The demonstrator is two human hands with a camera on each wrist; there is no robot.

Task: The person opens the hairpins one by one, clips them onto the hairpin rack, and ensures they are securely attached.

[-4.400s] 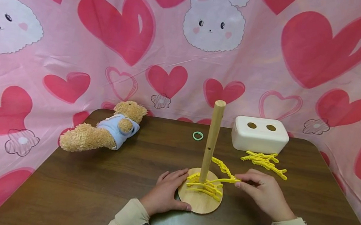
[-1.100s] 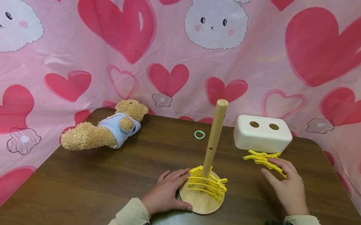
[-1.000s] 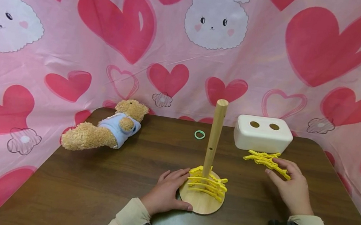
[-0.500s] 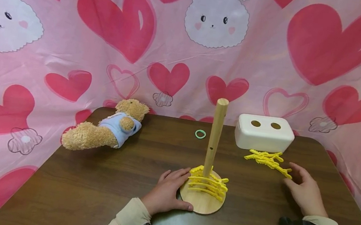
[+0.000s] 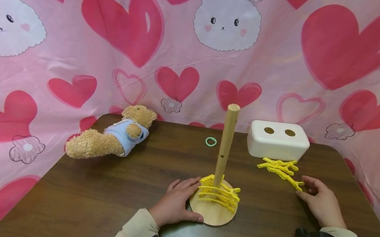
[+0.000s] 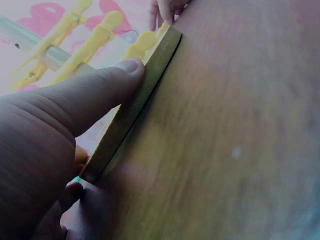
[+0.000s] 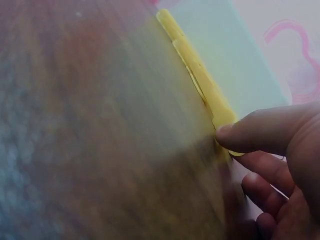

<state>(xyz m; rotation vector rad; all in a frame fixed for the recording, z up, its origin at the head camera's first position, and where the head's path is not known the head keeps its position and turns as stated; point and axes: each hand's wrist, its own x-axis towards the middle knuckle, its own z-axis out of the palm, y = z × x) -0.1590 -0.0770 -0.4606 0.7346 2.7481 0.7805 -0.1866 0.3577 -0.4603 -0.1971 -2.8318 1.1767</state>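
Note:
In the head view, my left hand [image 5: 176, 204] holds the round base [image 5: 213, 219] of a wooden stand by its left edge. The thumb [image 6: 112, 82] lies against the rim in the left wrist view. An upright wooden post [image 5: 226, 147] rises from that base, and several yellow hair clips [image 5: 217, 196] are clamped around its lower part. To the right, my right hand [image 5: 321, 202] pinches the near end of another yellow hair clip [image 7: 200, 75] between thumb and index finger. That clip lies beside a small pile of yellow clips [image 5: 277, 165].
A white box [image 5: 278, 142] with two round holes stands behind the clip pile. A small green ring [image 5: 210, 141] lies behind the post. At the back left, a teddy bear [image 5: 124, 134] in a light blue shirt lies on the dark wooden table [image 5: 93, 198].
My right hand went from the stand to the pile, leaving a clip on the post. Now it pinches a pile clip, whose near end has shifted slightly toward me. The left hand stays put.

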